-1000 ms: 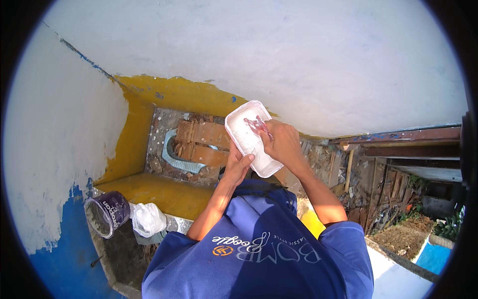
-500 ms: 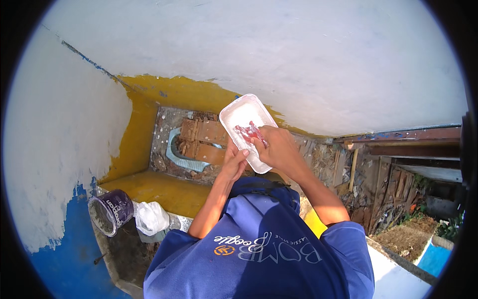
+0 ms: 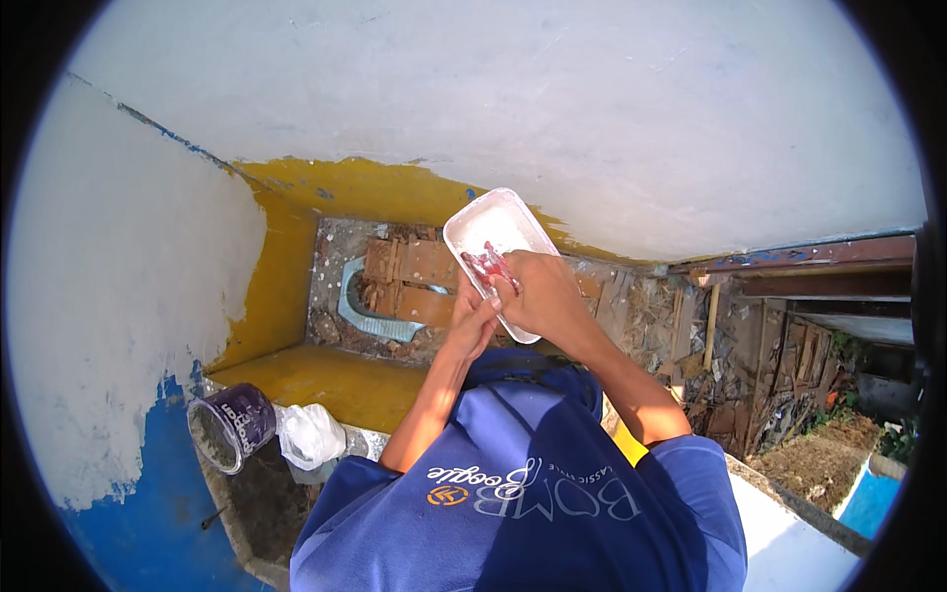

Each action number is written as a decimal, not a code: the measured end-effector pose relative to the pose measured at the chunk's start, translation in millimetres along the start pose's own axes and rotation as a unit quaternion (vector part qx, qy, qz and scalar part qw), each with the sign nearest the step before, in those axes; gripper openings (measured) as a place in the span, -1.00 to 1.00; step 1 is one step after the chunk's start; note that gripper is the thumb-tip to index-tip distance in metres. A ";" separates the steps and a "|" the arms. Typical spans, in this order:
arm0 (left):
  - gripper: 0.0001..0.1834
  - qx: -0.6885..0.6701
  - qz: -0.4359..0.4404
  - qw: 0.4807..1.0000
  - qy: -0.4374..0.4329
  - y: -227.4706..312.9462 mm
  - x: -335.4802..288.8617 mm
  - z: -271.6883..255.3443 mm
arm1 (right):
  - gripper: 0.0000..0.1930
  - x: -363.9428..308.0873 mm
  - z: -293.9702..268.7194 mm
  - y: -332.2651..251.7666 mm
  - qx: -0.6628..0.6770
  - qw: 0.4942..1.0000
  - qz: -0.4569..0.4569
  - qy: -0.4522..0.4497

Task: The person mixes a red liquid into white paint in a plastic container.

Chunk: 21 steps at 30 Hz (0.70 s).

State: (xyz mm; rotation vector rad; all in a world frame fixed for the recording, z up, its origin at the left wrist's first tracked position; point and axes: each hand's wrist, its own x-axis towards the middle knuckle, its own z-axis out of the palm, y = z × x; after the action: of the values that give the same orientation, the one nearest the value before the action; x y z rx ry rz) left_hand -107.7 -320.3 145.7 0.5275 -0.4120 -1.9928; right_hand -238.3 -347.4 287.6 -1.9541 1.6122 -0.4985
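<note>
In front of my chest is a shallow white rectangular tray [image 3: 467, 216], tilted, with white paste or paint [image 3: 507, 227] in it. My left hand [image 3: 472, 321] is closed on the tray's near left edge. Over the tray, my right hand [image 3: 546, 299] grips a red piece [image 3: 488, 264] smeared with white. Its exact kind I cannot make out, as my fingers cover part of it. The red piece lies low over the tray's inside, close to my left thumb.
White covers much of the walls [image 3: 592, 128], above yellow and blue areas. Below are a yellow ledge [image 3: 316, 385], a light blue squat toilet pan [image 3: 365, 321] and broken brown boards [image 3: 429, 263]. At left stand a purple bucket [image 3: 232, 427] and a white plastic bag [image 3: 312, 436].
Both hands and the tray appear slightly farther right. My right hand and the red piece have shifted nearer my left thumb. The view has also shifted a little.
</note>
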 end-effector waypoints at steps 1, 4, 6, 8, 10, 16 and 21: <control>0.04 0.003 0.003 1.000 -0.004 0.2 -0.3 -1.2 | -0.81 -1.1 1.0 0.7 0.001 1.000 -0.001 -0.001; 0.04 0.005 0.011 1.000 -0.008 3.6 -0.1 6.8 | -0.80 -2.7 -1.0 11.4 -0.003 1.000 0.003 -0.020; 0.05 0.003 0.016 1.000 -0.003 2.8 -1.8 8.9 | -0.80 -0.6 -4.1 21.9 -0.051 0.998 0.011 0.035; 0.08 0.008 0.030 1.000 -0.006 0.7 -2.1 8.6 | -0.81 10.9 -13.3 24.6 -0.050 0.997 0.000 0.051; 0.09 -0.001 0.020 1.000 -0.003 -1.4 -3.5 10.3 | -0.81 20.4 -17.3 25.6 -0.050 0.996 -0.009 0.068; 0.08 0.006 0.034 0.999 0.019 3.5 -2.0 17.5 | -0.82 9.4 -7.5 29.8 -0.140 0.989 -0.048 0.013; 0.09 -0.013 0.029 0.999 0.028 -0.2 -5.6 17.5 | -0.77 -6.7 6.0 20.3 -0.047 0.999 -0.016 0.006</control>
State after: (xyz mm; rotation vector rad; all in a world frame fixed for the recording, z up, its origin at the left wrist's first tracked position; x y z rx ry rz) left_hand -114.8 -314.1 161.4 0.5482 -0.3623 -1.9204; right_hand -251.8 -342.4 270.6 -2.0528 1.6406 -0.4553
